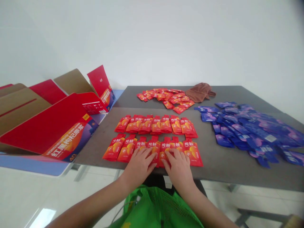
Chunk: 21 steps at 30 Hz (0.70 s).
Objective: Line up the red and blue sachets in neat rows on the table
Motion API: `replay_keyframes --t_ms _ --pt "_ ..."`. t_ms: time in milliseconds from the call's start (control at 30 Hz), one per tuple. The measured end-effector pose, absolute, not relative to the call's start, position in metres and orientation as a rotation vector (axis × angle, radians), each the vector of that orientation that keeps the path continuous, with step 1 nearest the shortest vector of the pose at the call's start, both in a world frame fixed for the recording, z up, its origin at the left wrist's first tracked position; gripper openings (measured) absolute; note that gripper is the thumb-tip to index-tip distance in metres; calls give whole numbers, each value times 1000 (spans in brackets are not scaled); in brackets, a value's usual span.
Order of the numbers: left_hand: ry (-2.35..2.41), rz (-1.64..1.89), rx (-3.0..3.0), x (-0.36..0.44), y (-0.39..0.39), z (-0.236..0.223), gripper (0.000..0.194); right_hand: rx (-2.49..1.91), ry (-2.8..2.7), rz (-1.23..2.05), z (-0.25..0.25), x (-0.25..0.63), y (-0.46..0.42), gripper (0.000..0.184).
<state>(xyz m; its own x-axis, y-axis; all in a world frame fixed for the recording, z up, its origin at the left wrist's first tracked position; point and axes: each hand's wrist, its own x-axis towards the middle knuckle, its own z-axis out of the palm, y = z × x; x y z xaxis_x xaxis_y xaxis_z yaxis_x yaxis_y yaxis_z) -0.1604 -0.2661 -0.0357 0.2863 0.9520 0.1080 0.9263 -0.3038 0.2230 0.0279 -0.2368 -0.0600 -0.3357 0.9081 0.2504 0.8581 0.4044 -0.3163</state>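
Resting left hand [139, 166] and right hand [178, 166] flat on red sachets [152, 148]

Both hands lie open, palms down and fingers spread, gripping nothing. The sachets sit in two rows on a grey table [215, 172], their long axes running front to back and their narrow ends pointing away from the person. Farther back lie a loose red heap [166, 98] and a brown cloth [200, 92]. Blue sachets [247, 126] spread to the right, flattened red cartons [45, 123] lie left, and a green mesh bag [156, 205] sits below the near edge.
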Motion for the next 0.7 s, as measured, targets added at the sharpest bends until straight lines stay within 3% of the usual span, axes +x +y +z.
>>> replay_keyframes --t_ms 367,567,700 --pt "1791 638 2347 -181 -222 21 47 -1574 -2008 84 -54 106 -203 31" --pt "1825 728 1533 -178 -82 38 58 -1598 -1851 199 -63 157 -167 38" --pt "1878 593 1272 -160 19 30 38 -1469 -1789 628 -30 142 -103 19"
